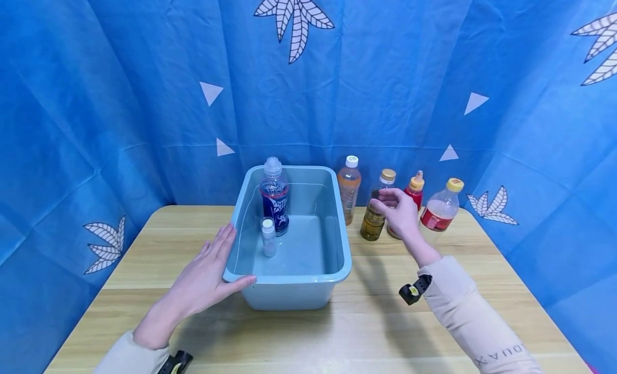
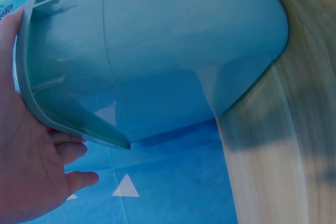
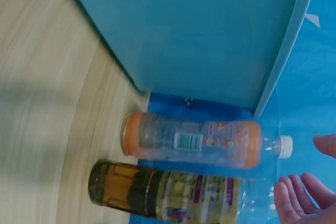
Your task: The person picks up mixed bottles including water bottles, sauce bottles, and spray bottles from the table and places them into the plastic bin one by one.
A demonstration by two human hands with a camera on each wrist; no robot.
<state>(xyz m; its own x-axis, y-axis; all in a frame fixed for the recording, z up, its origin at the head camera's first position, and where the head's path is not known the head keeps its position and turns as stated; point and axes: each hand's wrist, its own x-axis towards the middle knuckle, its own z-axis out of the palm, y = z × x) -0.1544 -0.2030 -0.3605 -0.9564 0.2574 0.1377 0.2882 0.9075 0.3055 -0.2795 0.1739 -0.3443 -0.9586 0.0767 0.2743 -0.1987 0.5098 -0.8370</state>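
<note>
Gold-capped bottle [image 1: 372, 224] stands near my right grip [image 1: 401, 210], thumb apart from fingers; my left grip [image 1: 204, 277], straight-fingered, touches the basin [image 1: 289, 296]; orange-drink bottle [image 1: 349, 189] stands between bottle and basin.

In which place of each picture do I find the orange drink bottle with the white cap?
Head: the orange drink bottle is just right of the picture's centre, beside the tub.
Left wrist: not in this picture.
Right wrist: slightly below the centre, appearing sideways, cap toward the right.
Shared landmark: the blue tub, visible in all three views.
</note>
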